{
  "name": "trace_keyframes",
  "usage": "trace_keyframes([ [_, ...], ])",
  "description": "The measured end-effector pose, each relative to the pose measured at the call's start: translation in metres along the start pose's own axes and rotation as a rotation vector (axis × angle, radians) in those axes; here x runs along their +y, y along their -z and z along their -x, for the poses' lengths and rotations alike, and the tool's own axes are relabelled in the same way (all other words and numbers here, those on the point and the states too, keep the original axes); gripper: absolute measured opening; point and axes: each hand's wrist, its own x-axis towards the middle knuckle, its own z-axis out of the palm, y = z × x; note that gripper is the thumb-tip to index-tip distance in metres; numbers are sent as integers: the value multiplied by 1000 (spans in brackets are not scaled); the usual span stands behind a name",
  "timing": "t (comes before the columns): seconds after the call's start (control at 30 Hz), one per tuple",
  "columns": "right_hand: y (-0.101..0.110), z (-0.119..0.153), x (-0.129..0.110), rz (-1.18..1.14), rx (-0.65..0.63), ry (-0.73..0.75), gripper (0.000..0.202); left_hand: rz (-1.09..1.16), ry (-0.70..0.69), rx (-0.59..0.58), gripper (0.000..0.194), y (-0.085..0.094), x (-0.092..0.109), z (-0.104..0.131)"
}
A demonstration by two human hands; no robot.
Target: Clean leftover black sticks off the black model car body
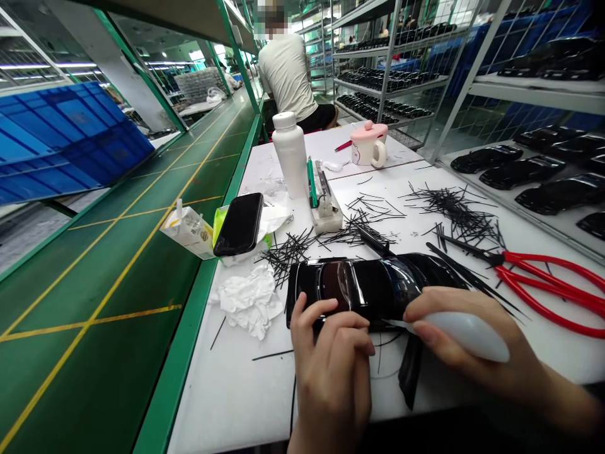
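Observation:
A glossy black model car (373, 284) lies sideways on the white table (227, 403). My left hand (331, 359) rests against its near side at the left end, fingers bent over the edge and holding the body. In my right hand (472, 340) is a pale, rounded tool (466, 334), gripped between thumb and fingers, its thin tip at the car's near lower edge. A dark strip-like piece (410, 372) lies under the tool, between my hands. Thin black strips (288, 252) are heaped behind the car.
Red-handled pliers (548, 277) lie at the right. Crumpled tissue (250, 299), a phone (239, 224), a drink carton (189, 232), a white bottle (290, 154) and a lidded mug (367, 146) stand around. A green conveyor (108, 271) runs left; a person (288, 75) sits ahead; racks (534, 170) hold black cars.

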Motion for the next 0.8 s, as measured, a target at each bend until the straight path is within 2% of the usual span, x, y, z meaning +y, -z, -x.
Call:
trace_keyframes([
  [0.23, -3, 1, 2, 26, -76, 35, 8, 118, 102, 78, 32, -2, 3, 0],
  [0.43, -2, 0, 0, 54, -81, 29, 8, 140, 71, 107, 30, -2, 5, -4],
  [0.8, 0, 0, -2, 65, -86, 33, 9, 137, 99, 114, 27, -2, 6, -5],
])
